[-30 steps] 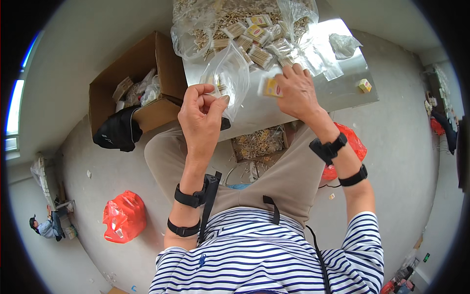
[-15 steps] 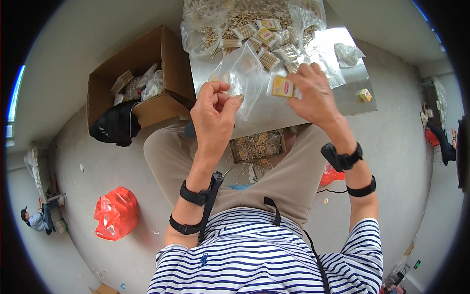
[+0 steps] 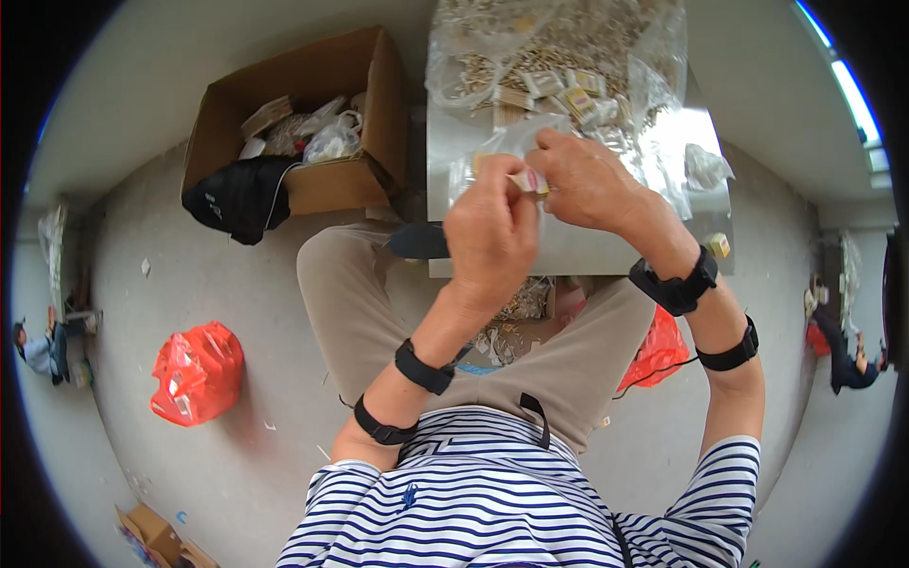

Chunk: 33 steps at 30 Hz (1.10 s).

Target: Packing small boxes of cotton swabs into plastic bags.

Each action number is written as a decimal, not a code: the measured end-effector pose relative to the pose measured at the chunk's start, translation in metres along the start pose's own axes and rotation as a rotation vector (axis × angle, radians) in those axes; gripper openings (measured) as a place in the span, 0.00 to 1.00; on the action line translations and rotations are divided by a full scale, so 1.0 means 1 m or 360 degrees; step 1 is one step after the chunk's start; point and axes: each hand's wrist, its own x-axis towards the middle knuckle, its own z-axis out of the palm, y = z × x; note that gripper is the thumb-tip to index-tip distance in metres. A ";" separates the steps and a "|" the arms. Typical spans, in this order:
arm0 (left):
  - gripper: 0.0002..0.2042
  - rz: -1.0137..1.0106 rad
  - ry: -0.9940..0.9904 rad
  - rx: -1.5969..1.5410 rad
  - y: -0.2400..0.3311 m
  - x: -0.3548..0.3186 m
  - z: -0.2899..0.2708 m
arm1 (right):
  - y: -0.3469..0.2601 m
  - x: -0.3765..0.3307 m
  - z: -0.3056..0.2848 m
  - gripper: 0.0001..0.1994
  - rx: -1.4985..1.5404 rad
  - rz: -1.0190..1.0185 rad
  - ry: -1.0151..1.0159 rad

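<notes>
- The left hand and the right hand now meet at the centre of the view; half a second ago they were apart, each on its own side of the clear plastic bag.
- Both hands pinch a small yellow packet between them, the fingers of each closed on it; earlier only the right hand held it, out at 3 o'clock of the bag.
- The bag now sits behind the hands, above the near edge of the grey worktop, and whether the left fingers also grip it cannot be told.
- At 12 o'clock of the hands lies a large clear sack of packets, as before.
- The open cardboard box stands at 10 o'clock, and a red bag lies on the floor at 8 o'clock.
</notes>
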 end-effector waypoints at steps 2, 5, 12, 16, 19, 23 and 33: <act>0.12 0.0023 0.0012 -0.0031 -0.001 0.000 0.000 | 0.006 0.010 -0.002 0.08 0.0070 -0.0049 -0.0081; 0.14 0.0058 0.0034 -0.0106 -0.001 0.001 0.001 | 0.018 0.019 -0.004 0.11 0.0238 -0.0059 -0.0242; 0.15 0.0117 -0.0037 -0.0176 -0.003 0.002 0.000 | 0.013 0.034 0.009 0.13 0.0537 -0.0126 -0.0293; 0.15 0.0092 -0.0005 -0.0304 -0.006 0.002 -0.002 | 0.013 0.027 0.015 0.18 0.0492 -0.0150 -0.0290; 0.14 0.0084 -0.0054 -0.0295 -0.006 0.004 -0.002 | 0.018 0.026 0.025 0.22 0.0133 -0.0559 -0.0070; 0.14 -0.0014 -0.0027 -0.0367 -0.006 0.001 -0.005 | 0.004 0.037 0.008 0.18 0.0443 -0.0092 -0.0364; 0.17 -0.0221 -0.0137 -0.0144 -0.005 -0.014 -0.007 | -0.016 0.041 0.003 0.16 0.0452 0.0180 -0.0388</act>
